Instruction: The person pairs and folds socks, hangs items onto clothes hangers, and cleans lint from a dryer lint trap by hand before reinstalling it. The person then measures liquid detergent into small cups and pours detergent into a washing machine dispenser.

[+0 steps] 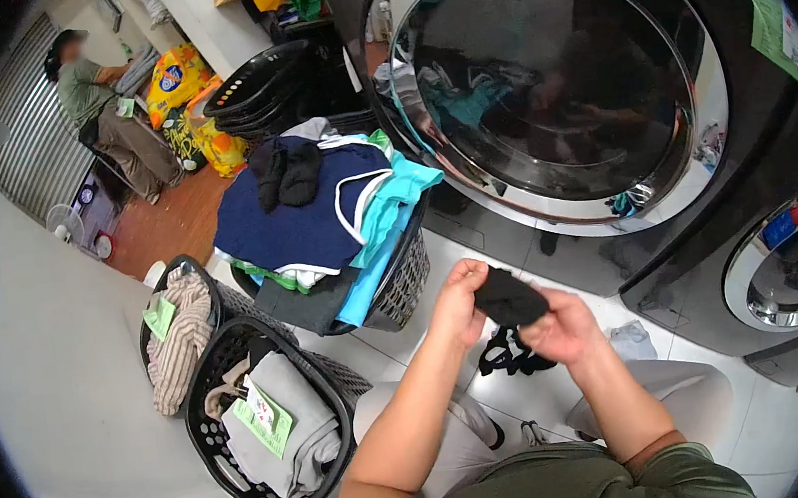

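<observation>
A small black sock (511, 298) is stretched between my two hands, in front of the washing machine. My left hand (460, 303) pinches its left end, and my right hand (565, 325) has closed on the lower right end. Below them, several black cloth pieces (513, 353) lie on the white tiled floor, partly hidden by my right hand. To the left, a heaped laundry basket (405, 292) carries a navy garment with white trim (294, 206). Two dark rolled socks (286, 171) rest on that garment.
A large front-loading machine (547, 91) stands ahead, with a smaller one (784, 260) at right. Two more baskets hold a striped garment (182, 337) and grey clothes (285, 414). Light grey cloth (631, 342) lies on the floor. Another person (103, 114) stands beyond, near yellow bags (176, 83).
</observation>
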